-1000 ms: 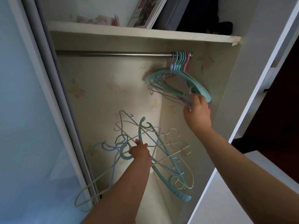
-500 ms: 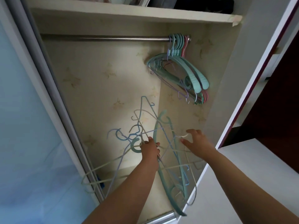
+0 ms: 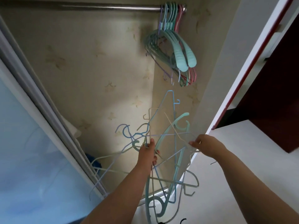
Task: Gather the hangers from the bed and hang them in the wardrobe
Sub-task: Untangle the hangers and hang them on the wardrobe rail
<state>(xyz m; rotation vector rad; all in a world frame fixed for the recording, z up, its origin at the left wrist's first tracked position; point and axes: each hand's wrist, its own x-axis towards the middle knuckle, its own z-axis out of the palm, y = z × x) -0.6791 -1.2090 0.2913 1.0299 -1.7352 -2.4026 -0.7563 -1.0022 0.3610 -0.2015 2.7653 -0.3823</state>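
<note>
You stand at the open wardrobe [image 3: 100, 65], both arms reaching in. Your left hand [image 3: 148, 151] is clenched around the gathered necks of a tangled bundle of hangers [image 3: 163, 152], thin blue, cream and lilac wire ones mixed with a broad teal plastic hanger [image 3: 171, 131] whose hook points up toward the far right. The bundle fans out around your fist, some arms sticking up in front of the papered back wall, others drooping down to the near left across the sliding door track [image 3: 53, 120] and down past your forearm at the near edge of the view. Your right hand [image 3: 205, 145], just to the right of the bundle, pinches a cream wire hanger [image 3: 179, 136] between thumb and fingertips, at a spot where it crosses the others.

At the far right end of the steel rail [image 3: 90, 7], a tight row of hung hangers [image 3: 174, 50], teal, pink and lilac, dangles against the side wall, well above the bundle and apart from it. The frosted sliding door [image 3: 27, 159] fills the near left. A white wardrobe side panel [image 3: 242, 65] rises on the right, with dark red furniture [image 3: 275, 88] beyond it.
</note>
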